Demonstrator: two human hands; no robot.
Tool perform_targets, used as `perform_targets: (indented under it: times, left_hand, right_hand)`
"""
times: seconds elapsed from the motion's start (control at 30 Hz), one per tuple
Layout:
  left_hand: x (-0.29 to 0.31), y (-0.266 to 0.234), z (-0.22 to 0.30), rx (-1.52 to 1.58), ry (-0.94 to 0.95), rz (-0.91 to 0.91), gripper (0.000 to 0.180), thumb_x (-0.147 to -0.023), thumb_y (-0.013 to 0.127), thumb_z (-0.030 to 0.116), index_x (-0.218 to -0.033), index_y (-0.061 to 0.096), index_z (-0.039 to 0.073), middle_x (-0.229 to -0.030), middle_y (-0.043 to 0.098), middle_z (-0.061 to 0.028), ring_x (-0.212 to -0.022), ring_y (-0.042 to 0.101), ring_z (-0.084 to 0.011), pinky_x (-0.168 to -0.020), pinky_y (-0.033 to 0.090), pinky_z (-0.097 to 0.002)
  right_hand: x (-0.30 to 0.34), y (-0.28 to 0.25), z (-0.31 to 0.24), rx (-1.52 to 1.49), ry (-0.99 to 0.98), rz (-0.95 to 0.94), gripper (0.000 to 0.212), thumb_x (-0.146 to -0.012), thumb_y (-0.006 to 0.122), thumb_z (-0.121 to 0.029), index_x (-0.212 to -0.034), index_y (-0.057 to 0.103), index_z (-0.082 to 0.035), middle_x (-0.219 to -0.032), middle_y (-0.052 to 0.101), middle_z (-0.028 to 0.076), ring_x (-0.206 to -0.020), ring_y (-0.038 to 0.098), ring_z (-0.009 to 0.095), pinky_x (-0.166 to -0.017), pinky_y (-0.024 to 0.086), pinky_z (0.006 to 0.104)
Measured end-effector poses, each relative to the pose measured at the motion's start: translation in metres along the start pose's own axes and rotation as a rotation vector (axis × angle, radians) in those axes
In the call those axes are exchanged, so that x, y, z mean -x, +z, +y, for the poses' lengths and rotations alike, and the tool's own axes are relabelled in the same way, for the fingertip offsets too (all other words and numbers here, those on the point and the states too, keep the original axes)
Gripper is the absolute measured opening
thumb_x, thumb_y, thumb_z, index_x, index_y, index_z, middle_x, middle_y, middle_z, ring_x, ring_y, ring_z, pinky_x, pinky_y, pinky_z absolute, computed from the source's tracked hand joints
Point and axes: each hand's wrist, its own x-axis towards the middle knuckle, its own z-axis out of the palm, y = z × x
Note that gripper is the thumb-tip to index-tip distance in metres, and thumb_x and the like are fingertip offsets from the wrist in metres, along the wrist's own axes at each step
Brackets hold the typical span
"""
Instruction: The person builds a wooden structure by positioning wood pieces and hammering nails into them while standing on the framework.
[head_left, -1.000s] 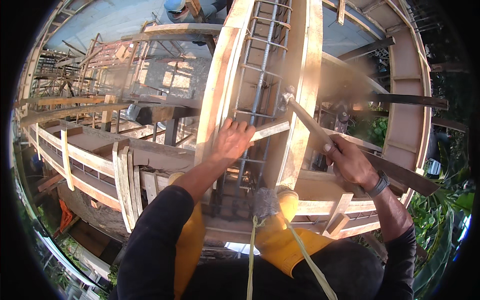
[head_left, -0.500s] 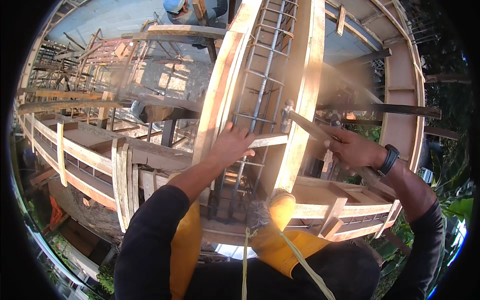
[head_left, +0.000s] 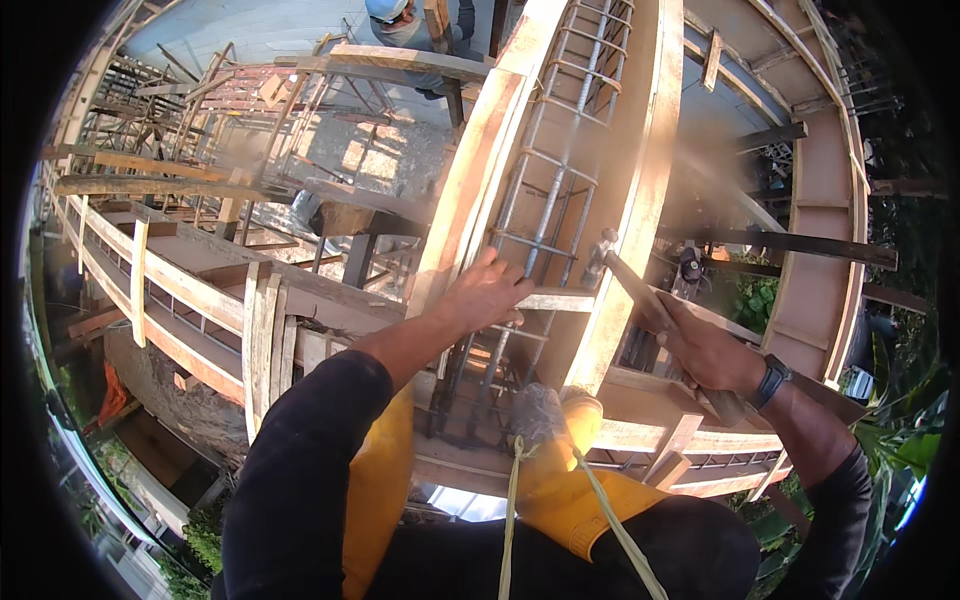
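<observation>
formwork (head_left: 652,160), hammer (head_left: 636,290) in right grip (head_left: 708,350), strip (head_left: 560,300) jutting from left grip (head_left: 486,293)

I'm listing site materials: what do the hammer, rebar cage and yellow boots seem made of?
Hammer: grey head, probably steel; matte brown handle, likely wood.
Rebar cage: dull grey bars with a seemingly ribbed surface, likely steel.
Yellow boots: smooth, slight sheen, perhaps rubber or plastic.

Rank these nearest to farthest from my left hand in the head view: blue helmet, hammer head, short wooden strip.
From the left hand:
1. Short wooden strip: at the fingers, extending right.
2. Hammer head: right, near the strip's far end.
3. Blue helmet: top edge, left.
</observation>
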Motion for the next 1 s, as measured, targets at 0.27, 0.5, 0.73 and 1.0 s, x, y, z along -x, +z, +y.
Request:
perform_targets:
  times: [0.27,0.5,0.73,1.0]
  left_hand:
    - [0.007,-0.037,-0.023,0.278,0.005,-0.156,0.068,-0.09,0.063,0.066,-0.129,0.063,0.011,-0.127,0.059,-0.0121,-0.127,0.053,-0.0314,-0.118,0.029,-0.0514]
    - [0.029,-0.03,-0.051,0.497,-0.57,0.566,0.081,-0.093,0.075,0.045,-0.15,0.035,0.002,-0.142,0.04,-0.0248,-0.137,0.035,-0.0411,-0.116,0.03,-0.0549]
    - [0.022,-0.029,-0.076,0.971,-0.907,0.489,0.093,-0.092,0.074,0.052,-0.154,0.03,-0.002,-0.148,0.041,-0.0295,-0.137,0.046,-0.0395,-0.115,0.041,-0.0458]
    - [0.041,-0.016,-0.075,1.138,-0.845,0.244,0.103,-0.094,0.065,0.064,-0.156,0.026,-0.009,-0.153,0.038,-0.0371,-0.143,0.044,-0.0446,-0.116,0.04,-0.0462]
  right_hand:
    - [0.0,0.001,-0.002,-0.246,0.022,0.095,0.065,-0.111,0.049,-0.031,-0.166,0.021,-0.013,-0.075,0.054,0.003,-0.056,0.055,0.01,-0.054,0.052,0.0299]
    - [-0.001,0.012,0.018,-0.283,0.027,-0.065,0.064,-0.11,0.048,-0.023,-0.165,0.019,-0.009,-0.068,0.052,0.003,-0.049,0.051,0.011,-0.045,0.048,0.0307]
    - [0.005,0.025,0.016,-0.27,-0.002,-0.023,0.062,-0.11,0.047,-0.019,-0.165,0.02,-0.008,-0.068,0.052,0.002,-0.047,0.049,0.01,-0.042,0.045,0.0296]
    - [0.008,0.029,0.013,-0.257,0.084,-0.004,0.064,-0.11,0.049,-0.024,-0.166,0.022,-0.012,-0.077,0.053,0.001,-0.053,0.049,0.009,-0.048,0.047,0.0277]
